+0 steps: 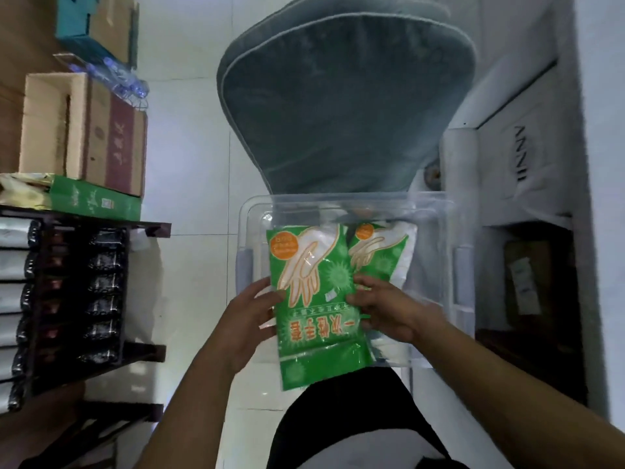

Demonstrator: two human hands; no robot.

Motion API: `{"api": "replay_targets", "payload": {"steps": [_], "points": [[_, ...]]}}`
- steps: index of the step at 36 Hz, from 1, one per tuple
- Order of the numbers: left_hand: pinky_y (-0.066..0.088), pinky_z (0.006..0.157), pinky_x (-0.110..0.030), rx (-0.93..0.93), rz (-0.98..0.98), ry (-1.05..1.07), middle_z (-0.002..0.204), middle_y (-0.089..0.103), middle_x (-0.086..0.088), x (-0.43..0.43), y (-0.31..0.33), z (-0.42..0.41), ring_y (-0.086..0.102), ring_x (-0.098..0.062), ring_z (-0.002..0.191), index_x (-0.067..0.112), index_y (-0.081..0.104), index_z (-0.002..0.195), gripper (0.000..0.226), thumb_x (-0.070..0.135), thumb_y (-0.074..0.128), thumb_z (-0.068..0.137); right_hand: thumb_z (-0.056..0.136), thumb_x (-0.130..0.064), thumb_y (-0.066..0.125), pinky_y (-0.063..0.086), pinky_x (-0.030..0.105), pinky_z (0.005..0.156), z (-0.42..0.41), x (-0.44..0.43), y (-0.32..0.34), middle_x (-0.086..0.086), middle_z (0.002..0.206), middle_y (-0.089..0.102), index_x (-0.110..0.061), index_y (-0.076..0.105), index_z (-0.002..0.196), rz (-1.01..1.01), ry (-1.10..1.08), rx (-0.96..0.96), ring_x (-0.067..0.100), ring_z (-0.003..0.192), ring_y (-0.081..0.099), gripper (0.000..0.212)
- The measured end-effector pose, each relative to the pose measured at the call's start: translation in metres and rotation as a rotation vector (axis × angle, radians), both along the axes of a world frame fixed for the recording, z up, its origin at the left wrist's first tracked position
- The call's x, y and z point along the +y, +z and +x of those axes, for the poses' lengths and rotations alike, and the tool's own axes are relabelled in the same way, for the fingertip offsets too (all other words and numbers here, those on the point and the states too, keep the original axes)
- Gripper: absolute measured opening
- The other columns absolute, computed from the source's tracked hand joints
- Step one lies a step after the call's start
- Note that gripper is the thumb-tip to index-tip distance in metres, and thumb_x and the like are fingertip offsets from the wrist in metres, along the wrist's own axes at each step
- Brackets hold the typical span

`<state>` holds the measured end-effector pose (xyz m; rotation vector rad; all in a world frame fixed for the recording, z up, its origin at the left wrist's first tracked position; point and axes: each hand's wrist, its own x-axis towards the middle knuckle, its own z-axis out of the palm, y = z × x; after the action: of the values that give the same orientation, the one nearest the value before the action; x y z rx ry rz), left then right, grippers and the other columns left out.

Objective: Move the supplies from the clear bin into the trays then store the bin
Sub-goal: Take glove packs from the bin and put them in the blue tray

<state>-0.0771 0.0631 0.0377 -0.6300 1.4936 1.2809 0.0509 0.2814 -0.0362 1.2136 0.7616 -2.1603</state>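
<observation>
Both hands, left hand [248,319] and right hand [382,308], grip the near green plastic glove packet [316,299] by its side edges, probably to keep the floppy pack flat. It sits over the clear plastic bin [436,211]; a second green packet [382,252] lies inside, just right.

We see both hands on a green glove packet [314,299] above the clear bin [348,211]: left hand [245,319] grips its left edge, right hand [382,309] its right edge. A second green packet [378,252] lies just behind it in the bin, partly covered. The bin sits in front of a grey chair cushion [338,106]. At left we note cardboard boxes [84,130] and a dark rack [67,299] with black packets; white tile floor [189,164].
</observation>
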Motion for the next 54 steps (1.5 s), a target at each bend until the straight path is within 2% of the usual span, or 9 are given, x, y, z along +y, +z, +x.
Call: {"api": "replay_targets", "payload": {"steps": [5,12,19,32,38,40,42,46,54], "points": [[0.056,0.085,-0.049,0.071,0.030,-0.008,0.111,0.075,-0.014,0.010,0.005,0.005,0.073,-0.028,0.091,0.012,0.065,0.123,0.036,0.000,0.061,0.090,0.083,0.006,0.065,0.036,0.022,0.042,0.009,-0.006,0.009,0.000,0.066,0.070,-0.023,0.057,0.111,-0.039,-0.033,0.074,0.008,0.048,0.052,0.041],[0.059,0.080,-0.049,0.173,-0.063,0.012,0.111,0.076,-0.010,0.011,0.007,0.018,0.072,-0.033,0.099,0.019,0.067,0.121,0.040,-0.002,0.064,0.087,0.076,-0.018,0.080,0.056,0.030,0.061,0.001,0.005,-0.006,0.000,0.093,0.076,-0.023,0.068,0.106,0.010,0.009,0.086,0.013,0.077,0.071,0.033],[0.058,0.057,-0.035,0.275,-0.216,0.064,0.099,0.078,-0.007,0.015,0.005,0.027,0.075,-0.022,0.078,0.021,0.072,0.103,0.030,-0.002,0.065,0.086,0.081,-0.016,0.075,0.053,0.049,0.092,0.009,0.037,-0.093,0.021,0.120,0.063,-0.001,0.056,0.120,0.480,-0.314,-0.467,0.038,0.105,0.063,0.046],[0.057,0.056,-0.033,0.234,-0.234,0.053,0.102,0.078,-0.006,0.006,-0.017,0.021,0.076,-0.018,0.081,0.024,0.071,0.108,0.035,-0.002,0.066,0.085,0.075,-0.035,0.079,0.040,0.044,0.109,-0.009,0.031,-0.167,0.011,0.128,0.042,-0.005,0.025,0.146,0.663,0.052,-0.601,0.020,0.114,0.043,0.094],[0.058,0.060,-0.037,0.270,-0.204,0.058,0.102,0.078,-0.005,-0.005,-0.010,0.010,0.076,-0.023,0.086,0.022,0.069,0.115,0.039,-0.003,0.065,0.086,0.087,-0.022,0.061,0.045,0.027,0.072,-0.013,0.028,-0.154,0.003,0.098,0.056,-0.010,0.058,0.119,0.763,0.048,-0.549,0.020,0.094,0.054,0.034],[0.058,0.061,-0.037,0.283,-0.184,0.060,0.103,0.078,-0.005,-0.010,-0.008,0.008,0.076,-0.022,0.086,0.022,0.069,0.116,0.039,-0.003,0.065,0.086,0.087,-0.018,0.062,0.043,0.026,0.070,-0.009,0.017,-0.144,-0.005,0.094,0.065,-0.019,0.064,0.107,0.894,0.561,-0.439,0.019,0.093,0.064,0.020],[0.058,0.059,-0.036,0.285,-0.159,0.061,0.104,0.078,-0.005,-0.016,-0.004,0.008,0.076,-0.021,0.086,0.022,0.069,0.116,0.038,-0.002,0.065,0.086,0.087,-0.019,0.064,0.044,0.029,0.070,-0.011,0.012,-0.132,-0.006,0.106,0.069,-0.021,0.066,0.108,1.015,0.716,-0.446,0.019,0.102,0.067,0.021],[0.058,0.062,-0.037,0.284,-0.101,0.058,0.107,0.077,-0.007,-0.028,0.004,0.006,0.075,-0.022,0.089,0.023,0.070,0.114,0.036,0.000,0.064,0.087,0.092,-0.018,0.055,0.043,0.025,0.065,-0.011,0.009,-0.120,0.009,0.121,0.066,-0.010,0.063,0.122,0.796,0.034,-0.506,0.024,0.101,0.063,0.032],[0.058,0.065,-0.038,0.291,0.044,0.023,0.111,0.076,-0.007,-0.059,0.029,-0.005,0.074,-0.020,0.091,0.024,0.069,0.117,0.038,-0.001,0.060,0.089,0.075,0.002,0.069,0.039,0.027,0.049,0.021,-0.008,-0.045,0.015,0.068,0.060,0.004,0.071,0.087,1.008,-0.011,-0.354,0.021,0.054,0.053,0.013]]}}
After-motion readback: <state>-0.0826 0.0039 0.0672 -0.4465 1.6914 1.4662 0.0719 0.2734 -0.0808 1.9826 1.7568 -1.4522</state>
